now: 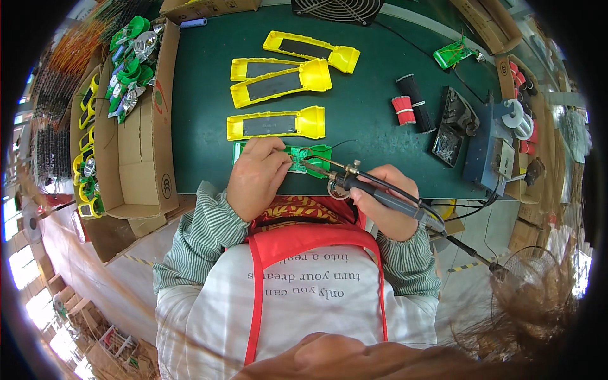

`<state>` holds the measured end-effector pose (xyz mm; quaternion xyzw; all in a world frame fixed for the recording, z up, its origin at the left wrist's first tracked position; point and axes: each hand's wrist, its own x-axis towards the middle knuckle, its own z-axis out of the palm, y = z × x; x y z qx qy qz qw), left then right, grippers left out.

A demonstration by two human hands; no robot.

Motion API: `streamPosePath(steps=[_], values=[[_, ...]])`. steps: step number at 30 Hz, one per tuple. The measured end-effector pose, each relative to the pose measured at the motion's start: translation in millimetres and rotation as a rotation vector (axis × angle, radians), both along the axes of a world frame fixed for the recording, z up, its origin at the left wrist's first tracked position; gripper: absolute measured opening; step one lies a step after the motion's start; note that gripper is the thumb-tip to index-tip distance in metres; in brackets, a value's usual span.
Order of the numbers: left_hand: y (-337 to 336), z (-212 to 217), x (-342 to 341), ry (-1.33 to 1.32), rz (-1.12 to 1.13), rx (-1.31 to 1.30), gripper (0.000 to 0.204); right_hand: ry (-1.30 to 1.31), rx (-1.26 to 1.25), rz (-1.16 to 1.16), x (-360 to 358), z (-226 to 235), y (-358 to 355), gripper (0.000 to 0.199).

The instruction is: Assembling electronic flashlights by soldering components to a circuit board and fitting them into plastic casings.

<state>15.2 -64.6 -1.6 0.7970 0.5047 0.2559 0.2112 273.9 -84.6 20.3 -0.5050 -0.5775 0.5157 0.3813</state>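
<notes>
Close to the mat's near edge lies a green plastic housing [322, 154] with a small green circuit board [297, 158] and thin wires in it. My left hand [258, 174] rests over its left part, thumb and forefinger pinched at the board; whatever is between them is too small to make out. In my right hand [400, 190] is a soldering iron [387, 200] with a thin tube along its top. Its tip points left and down at the board, near the left fingertips. Just beyond lies a yellow flashlight casing [310, 123] with a dark panel.
Farther back lie several more yellow casings [315, 76]. Cardboard box [166, 126] with green parts stands left. Red wires [403, 110], black wires [415, 95], a black tray [448, 142] and a blue soldering unit [479, 142] sit right; a fan [337, 9] stands behind.
</notes>
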Motion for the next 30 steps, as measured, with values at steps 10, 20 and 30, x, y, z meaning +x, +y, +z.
streamPosePath(steps=[10, 20, 30], values=[[2, -2, 0, 0.003, -0.006, 0.015, 0.014, -0.007, -0.035, 0.043, -3, -6, 7, 0.016], [6, 1, 0, 0.0, -0.042, 0.078, 0.013, -0.029, -0.024, 0.033, -6, -6, 11, 0.016], [7, 1, 0, -0.005, -0.049, 0.064, 0.012, -0.12, 0.042, 0.046, -14, 10, 13, 0.016]])
